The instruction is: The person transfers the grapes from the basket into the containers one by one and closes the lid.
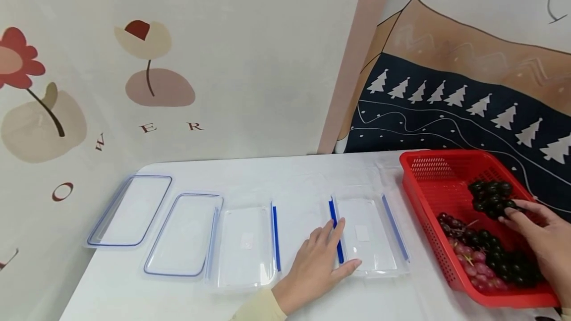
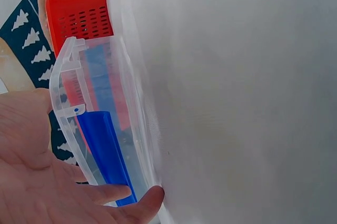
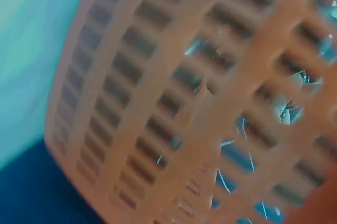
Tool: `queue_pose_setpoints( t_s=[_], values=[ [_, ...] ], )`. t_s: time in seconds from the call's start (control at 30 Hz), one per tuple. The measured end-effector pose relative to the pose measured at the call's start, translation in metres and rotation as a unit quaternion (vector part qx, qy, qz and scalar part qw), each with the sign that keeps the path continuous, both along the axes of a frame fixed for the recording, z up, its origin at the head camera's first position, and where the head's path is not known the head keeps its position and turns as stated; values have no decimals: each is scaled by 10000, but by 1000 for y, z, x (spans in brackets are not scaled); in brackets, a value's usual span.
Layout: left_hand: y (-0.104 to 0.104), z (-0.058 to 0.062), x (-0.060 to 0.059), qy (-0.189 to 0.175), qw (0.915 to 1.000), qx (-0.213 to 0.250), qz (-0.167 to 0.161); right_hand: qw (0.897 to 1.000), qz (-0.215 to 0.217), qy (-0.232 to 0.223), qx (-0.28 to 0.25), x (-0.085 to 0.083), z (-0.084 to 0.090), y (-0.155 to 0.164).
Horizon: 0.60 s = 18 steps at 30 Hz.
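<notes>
My left hand (image 1: 314, 261) rests on the near-left side of a clear plastic container (image 1: 374, 241), its fingers spread. Fingertips lie along the blue side latch (image 1: 336, 241), and the thumb reaches over the front corner. In the left wrist view, fingers (image 2: 113, 195) touch that wall low down by the blue latch (image 2: 105, 145). At the right, my right hand (image 1: 537, 227) holds a bunch of black grapes (image 1: 490, 197) between thumb and fingers, over the red basket (image 1: 428, 232). More black grapes (image 1: 513, 261) and pink grapes (image 1: 479, 266) lie inside the basket.
Another clear container (image 1: 245, 246) stands left of my left hand. Two clear lids with blue seals, one (image 1: 183, 234) beside it and one (image 1: 129, 212) farther left, lie on the white tabletop (image 1: 303, 177). A printed cloth wall (image 1: 258, 63) rises behind. Basket slots (image 3: 142, 77) fill the right wrist view.
</notes>
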<state>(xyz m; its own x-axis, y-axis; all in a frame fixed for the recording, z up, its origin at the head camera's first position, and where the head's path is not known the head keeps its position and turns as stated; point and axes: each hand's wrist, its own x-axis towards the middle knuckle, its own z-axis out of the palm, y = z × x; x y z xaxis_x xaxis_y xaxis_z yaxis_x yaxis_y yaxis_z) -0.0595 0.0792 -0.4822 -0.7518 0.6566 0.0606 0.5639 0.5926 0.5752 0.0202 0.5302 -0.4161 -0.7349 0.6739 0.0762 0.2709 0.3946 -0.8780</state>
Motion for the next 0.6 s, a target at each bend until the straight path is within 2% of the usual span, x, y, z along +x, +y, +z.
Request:
queue_pose_setpoints(
  t_s=[0.1, 0.17, 0.43, 0.6],
  values=[
    [-1, 0, 0, -32, 10000, 24, -20, 9921, 198, 715, -1007, 4, 0, -3],
    [-2, 0, 0, -23, 10000, 22, -31, 9852, 294, 1035, -1334, 7, 0, -7],
    [-2, 0, 1, 58, 10000, 19, -3, 9693, -274, 1691, -1763, 7, 11, -31],
    [-1, -1, 0, 30, 10000, 34, -7, 9623, -131, 1981, -1861, 9, 20, -46]
  ],
)
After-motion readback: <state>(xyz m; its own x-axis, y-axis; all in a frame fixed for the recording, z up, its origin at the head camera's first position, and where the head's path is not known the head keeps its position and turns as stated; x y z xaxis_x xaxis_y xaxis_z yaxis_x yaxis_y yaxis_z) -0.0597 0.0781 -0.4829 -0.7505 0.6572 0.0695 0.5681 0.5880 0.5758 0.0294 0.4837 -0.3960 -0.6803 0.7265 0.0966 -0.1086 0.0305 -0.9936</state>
